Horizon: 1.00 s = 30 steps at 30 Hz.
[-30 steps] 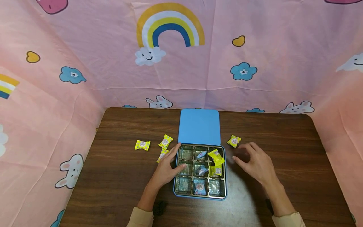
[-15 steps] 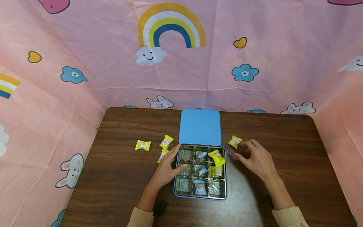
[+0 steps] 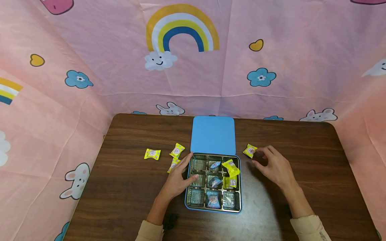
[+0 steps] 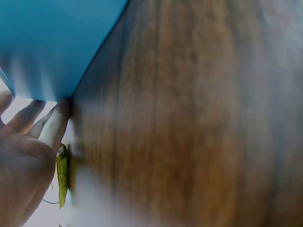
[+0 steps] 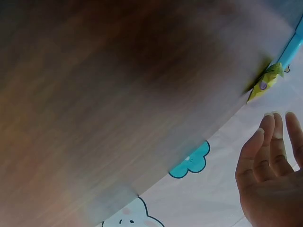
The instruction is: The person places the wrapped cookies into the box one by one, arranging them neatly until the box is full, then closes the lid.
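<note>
A blue tin (image 3: 212, 211) with a nine-part insert lies open on the table. My left hand (image 3: 176, 180) rests along its left side, fingers against the outer wall and thumb over the rim; the left wrist view shows fairly straight fingertips touching the blue wall (image 4: 57, 52). Blue wrapped candies (image 3: 212, 199) sit in the middle column. Two yellow wrapped candies (image 3: 230, 167) are in the right column, the upper one tilted across a divider. My right hand (image 3: 278, 169) hovers beside a single yellow candy (image 3: 249, 151), fingers loosely bent. In the right wrist view its fingertips stay apart from that candy (image 5: 266, 84).
Behind the tin lies its blue lid (image 3: 213, 134), flat on the dark wooden table (image 3: 304, 150). Several yellow candies (image 3: 152, 154) lie left of the tin, one partly behind the left hand. A pink printed cloth (image 3: 193, 80) hangs around the table.
My right hand has shifted slightly, its fingertips staying close to the single yellow candy. The left hand and the tin keep their places; the whole view drifts a little.
</note>
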Each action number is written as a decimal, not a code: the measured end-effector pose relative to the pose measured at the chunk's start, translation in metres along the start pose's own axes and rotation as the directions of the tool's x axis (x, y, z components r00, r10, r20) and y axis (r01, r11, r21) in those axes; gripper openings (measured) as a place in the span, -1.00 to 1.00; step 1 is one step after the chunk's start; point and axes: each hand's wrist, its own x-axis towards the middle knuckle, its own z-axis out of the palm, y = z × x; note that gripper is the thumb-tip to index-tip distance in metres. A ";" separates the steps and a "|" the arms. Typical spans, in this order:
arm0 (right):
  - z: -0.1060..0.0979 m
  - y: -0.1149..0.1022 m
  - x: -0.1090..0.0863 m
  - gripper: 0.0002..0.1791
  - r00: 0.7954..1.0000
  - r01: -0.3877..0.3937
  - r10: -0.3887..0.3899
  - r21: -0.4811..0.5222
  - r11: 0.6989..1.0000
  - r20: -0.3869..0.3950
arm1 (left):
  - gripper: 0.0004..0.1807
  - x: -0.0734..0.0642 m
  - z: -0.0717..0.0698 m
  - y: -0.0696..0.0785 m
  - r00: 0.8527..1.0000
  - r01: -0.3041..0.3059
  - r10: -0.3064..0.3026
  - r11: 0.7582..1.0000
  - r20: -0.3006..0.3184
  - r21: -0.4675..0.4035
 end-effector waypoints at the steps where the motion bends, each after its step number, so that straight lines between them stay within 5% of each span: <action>1: 0.000 0.001 0.000 -0.49 1.000 0.000 0.000 0.001 1.000 0.004 | -0.09 0.000 0.000 0.000 1.000 0.003 -0.003 1.000 0.000 0.002; 15: 0.004 0.008 0.013 -0.52 0.996 0.023 -0.022 -0.019 1.000 0.081 | -0.08 0.001 0.000 0.000 1.000 -0.013 0.013 1.000 -0.005 -0.007; 30: 0.015 0.017 0.025 -0.37 0.973 0.185 -0.184 0.005 0.983 0.139 | -0.09 0.001 0.001 -0.004 1.000 0.003 -0.003 1.000 -0.001 0.014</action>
